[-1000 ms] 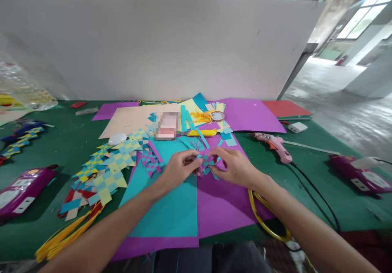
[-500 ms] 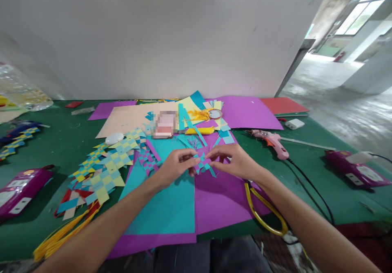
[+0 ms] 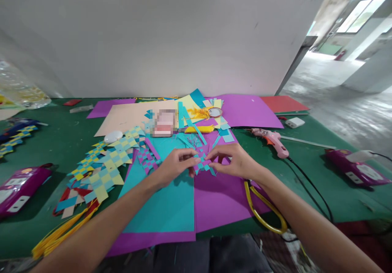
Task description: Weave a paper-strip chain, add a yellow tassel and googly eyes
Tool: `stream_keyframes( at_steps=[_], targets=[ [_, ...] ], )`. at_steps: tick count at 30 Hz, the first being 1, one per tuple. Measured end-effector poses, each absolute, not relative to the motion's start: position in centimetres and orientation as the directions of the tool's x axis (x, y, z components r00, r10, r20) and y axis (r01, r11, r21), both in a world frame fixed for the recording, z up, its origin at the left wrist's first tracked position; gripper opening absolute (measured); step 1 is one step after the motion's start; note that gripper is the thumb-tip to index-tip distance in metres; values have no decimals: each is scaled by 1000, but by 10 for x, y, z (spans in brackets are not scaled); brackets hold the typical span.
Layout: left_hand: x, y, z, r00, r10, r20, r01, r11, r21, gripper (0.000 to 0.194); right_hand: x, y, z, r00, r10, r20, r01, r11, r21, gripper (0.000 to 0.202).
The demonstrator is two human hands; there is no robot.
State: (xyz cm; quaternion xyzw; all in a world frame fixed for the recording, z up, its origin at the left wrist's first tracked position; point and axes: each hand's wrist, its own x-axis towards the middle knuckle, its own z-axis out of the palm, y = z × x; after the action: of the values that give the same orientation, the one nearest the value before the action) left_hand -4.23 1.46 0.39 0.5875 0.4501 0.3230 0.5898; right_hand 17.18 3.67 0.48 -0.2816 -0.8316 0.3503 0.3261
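Note:
A small woven piece (image 3: 202, 163) of purple and teal paper strips is held between both hands at the centre. My left hand (image 3: 180, 165) pinches its left edge between thumb and fingers. On its right edge, the thumb and index finger of my right hand (image 3: 231, 158) are closed. Below the hands lie a teal sheet (image 3: 162, 207) and a purple sheet (image 3: 223, 203). Another purple and teal woven piece (image 3: 146, 159) rests left of my left hand. Loose teal strips (image 3: 194, 124) lie just beyond the hands.
Left are yellow-blue woven pieces (image 3: 107, 167), yellow tassels (image 3: 61, 232) and a purple power strip (image 3: 23, 189). Right are yellow-handled scissors (image 3: 266, 218), a pink glue gun (image 3: 272, 140) and another power strip (image 3: 357, 167). A phone (image 3: 164, 123) and a yellow cutter (image 3: 199, 129) lie behind.
The view has shifted slightly. Both hands keep nearly the same place and grip on the woven piece, which looks slightly tilted compared with before.

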Motion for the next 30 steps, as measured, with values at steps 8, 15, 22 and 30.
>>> stream_keyframes(
  at_steps=[8,15,22,30],
  targets=[
    [-41,14,1,407,898,-170,125,129,984,30,169,35,4,-603,718,349,255,587,-768,9],
    [-40,12,2,486,843,-230,107,203,973,26,167,34,4,-594,717,365,243,592,-768,10],
    [-40,16,0,341,939,-43,207,-30,978,43,167,39,4,-541,808,235,318,455,-832,10],
    [-40,13,6,420,906,-45,332,-108,937,37,166,39,4,-556,829,60,179,190,-965,17]
  ],
)
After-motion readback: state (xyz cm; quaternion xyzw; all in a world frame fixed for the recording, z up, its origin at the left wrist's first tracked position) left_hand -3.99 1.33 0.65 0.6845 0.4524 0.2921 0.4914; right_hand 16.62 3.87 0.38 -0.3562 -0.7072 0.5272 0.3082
